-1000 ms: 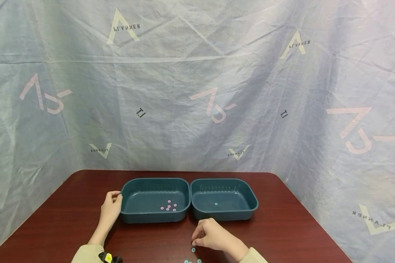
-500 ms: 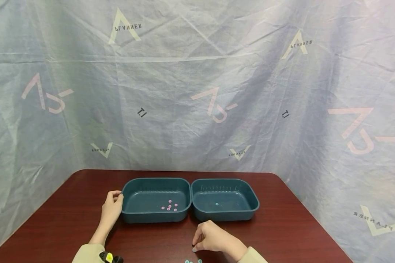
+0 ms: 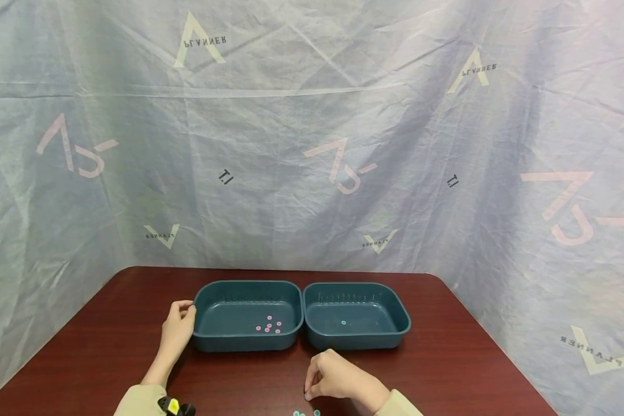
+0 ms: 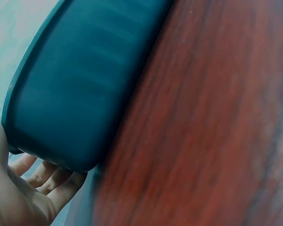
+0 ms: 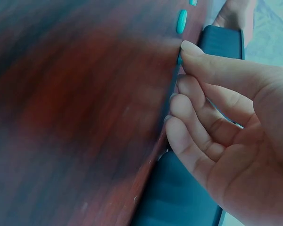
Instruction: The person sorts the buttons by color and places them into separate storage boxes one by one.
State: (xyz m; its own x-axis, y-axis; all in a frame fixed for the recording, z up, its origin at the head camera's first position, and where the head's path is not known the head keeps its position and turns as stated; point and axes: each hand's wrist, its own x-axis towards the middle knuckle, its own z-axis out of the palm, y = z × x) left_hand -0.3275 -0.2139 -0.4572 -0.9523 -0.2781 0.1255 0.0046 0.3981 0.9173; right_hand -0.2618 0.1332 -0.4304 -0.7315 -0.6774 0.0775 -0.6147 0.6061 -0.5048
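Two dark teal plastic bins stand side by side in the head view. My left hand (image 3: 178,330) holds the left bin (image 3: 247,344) by its left end; in the left wrist view the fingers (image 4: 68,190) curl against its outer wall. Just in front of the right bin (image 3: 353,342), my right hand (image 3: 335,375) is down at the table. Its thumb and forefinger pinch a small teal disc (image 5: 179,60), mostly covered by the fingertips. Several pink discs (image 3: 268,326) lie in the left bin, and a single teal disc (image 3: 343,322) lies in the right one.
More loose teal discs (image 3: 316,413) lie on the dark red wooden table (image 3: 239,381) near the lower edge of the head view. A pale printed cloth (image 3: 270,144) hangs behind and at both sides of the table.
The right thumb and forefinger have come down and closed on the teal disc that lay just in front of them. My left hand has kept its place on the bin.
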